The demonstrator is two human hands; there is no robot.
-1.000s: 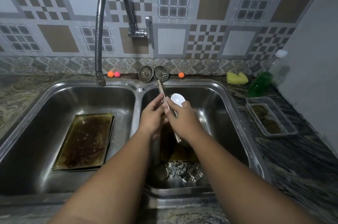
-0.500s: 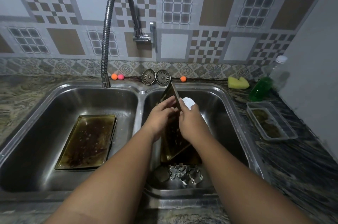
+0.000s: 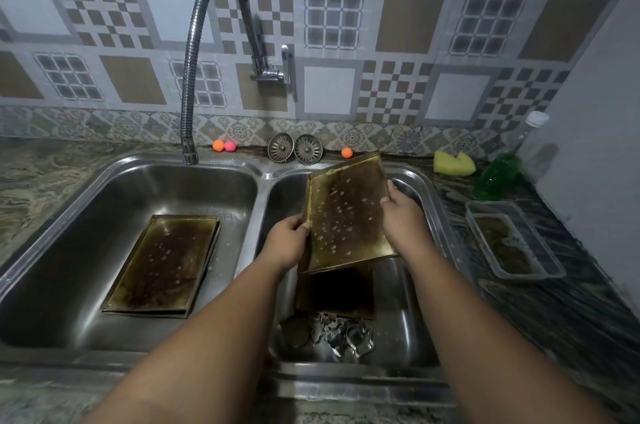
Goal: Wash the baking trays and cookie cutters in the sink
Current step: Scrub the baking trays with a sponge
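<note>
- We saw the left hand point(image 3: 287, 243) pinching the near left edge of a baking tray point(image 3: 346, 215), with the thumb on its face.
- The right hand point(image 3: 403, 219) gripped the tray's right edge, fingers curled behind it.
- The tray hung tilted above the right basin point(image 3: 419, 302) of the steel sink point(image 3: 263, 175), its face brown with grime and dotted with pale drops.
- A second tray point(image 3: 336, 292) lay flat in that basin under the held one, and the cookie cutters point(image 3: 341, 337) sat in a heap at the basin's near end.
- A third tray point(image 3: 162, 264) lay flat in the left basin point(image 3: 86, 215), stained and spotted too.
- We saw no water coming from the faucet point(image 3: 207, 42). The yellow sponge point(image 3: 453, 163) and the green soap bottle point(image 3: 497, 177) were on the surface, well apart from both hands.
- We judged the task to be at an early stage: the trays looked wetted but not scrubbed, and the cutters looked untouched.
</note>
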